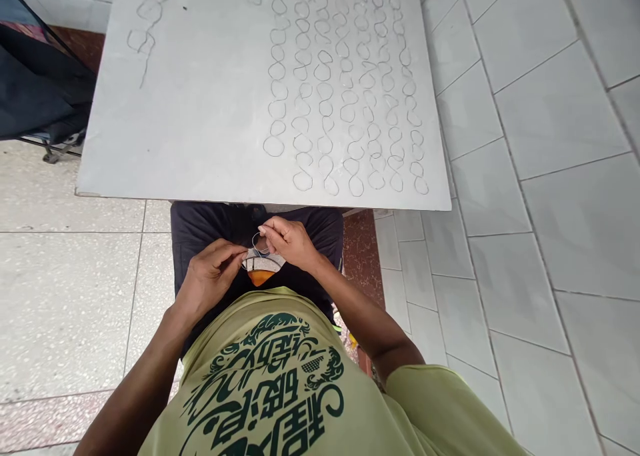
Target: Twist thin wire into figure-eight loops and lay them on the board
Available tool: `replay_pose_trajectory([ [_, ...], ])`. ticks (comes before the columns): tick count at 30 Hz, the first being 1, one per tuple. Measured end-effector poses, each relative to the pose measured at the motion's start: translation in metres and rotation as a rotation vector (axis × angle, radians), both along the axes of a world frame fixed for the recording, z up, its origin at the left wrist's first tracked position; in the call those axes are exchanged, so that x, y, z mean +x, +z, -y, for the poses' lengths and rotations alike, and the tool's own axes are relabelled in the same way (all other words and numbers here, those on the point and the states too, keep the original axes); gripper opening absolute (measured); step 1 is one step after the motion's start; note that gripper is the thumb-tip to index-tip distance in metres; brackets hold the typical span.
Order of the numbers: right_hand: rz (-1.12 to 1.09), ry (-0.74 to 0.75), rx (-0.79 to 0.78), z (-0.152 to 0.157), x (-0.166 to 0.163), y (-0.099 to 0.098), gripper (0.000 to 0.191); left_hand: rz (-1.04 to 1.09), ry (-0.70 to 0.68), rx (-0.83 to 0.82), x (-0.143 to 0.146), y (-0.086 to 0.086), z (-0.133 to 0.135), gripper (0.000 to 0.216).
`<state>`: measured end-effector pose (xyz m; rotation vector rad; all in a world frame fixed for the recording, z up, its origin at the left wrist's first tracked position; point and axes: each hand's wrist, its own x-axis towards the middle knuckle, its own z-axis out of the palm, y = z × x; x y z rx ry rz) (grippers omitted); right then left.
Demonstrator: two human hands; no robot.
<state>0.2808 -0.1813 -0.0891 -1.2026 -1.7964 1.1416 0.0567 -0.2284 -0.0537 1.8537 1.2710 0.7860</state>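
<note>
Above my lap I hold a thin, pale wire or thread [253, 241] bent into a loop; its exact material I cannot make out. My left hand [213, 269] pinches one side of it between thumb and forefinger. A little higher and to the right, the fingertips of my right hand [286, 237] are closed on its other side. Past my hands is the near edge of a white tabletop [190, 136]. Several columns of thin figure-eight loops [326, 103] cover its right half. A few looser loops [145, 13] lie at its upper left.
A white tiled wall [530, 143] runs along the table's right side. Dark fabric on a wheeled frame [43, 76] stands at the left over a speckled floor [65, 296]. Something orange [261, 277] shows below my hands, between my legs.
</note>
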Motion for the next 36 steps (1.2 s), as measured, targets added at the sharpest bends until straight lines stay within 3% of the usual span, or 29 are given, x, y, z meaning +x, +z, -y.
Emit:
replay_pose_trajectory([
  [4,-0.021,-0.006,0.041,0.0,0.002,0.012,0.031,-0.055,0.036,0.003,0.004,0.001,-0.002,0.016],
  [9,-0.1,-0.179,-0.007,0.02,0.017,0.023,0.035,-0.023,0.183,0.027,0.009,0.012,-0.009,0.016],
  [11,-0.089,-0.218,-0.037,0.032,0.026,0.015,0.039,-0.02,0.248,0.069,0.01,0.02,-0.019,0.016],
  [14,0.004,-0.263,-0.039,0.047,0.045,-0.013,0.041,-0.042,0.309,0.131,0.01,0.032,-0.044,0.017],
  [19,0.293,-0.403,0.042,0.058,0.082,-0.07,0.047,-0.147,0.39,0.166,0.008,0.048,-0.115,0.02],
  [25,0.358,-0.616,0.077,0.061,0.106,-0.118,0.052,-0.191,0.458,0.152,0.015,0.065,-0.217,0.019],
  [30,0.339,-0.681,0.081,0.057,0.105,-0.142,0.051,-0.198,0.483,0.052,0.028,0.069,-0.293,0.016],
  [36,0.459,-0.685,0.159,0.052,0.103,-0.155,0.05,-0.244,0.508,0.049,0.052,0.066,-0.378,0.017],
])
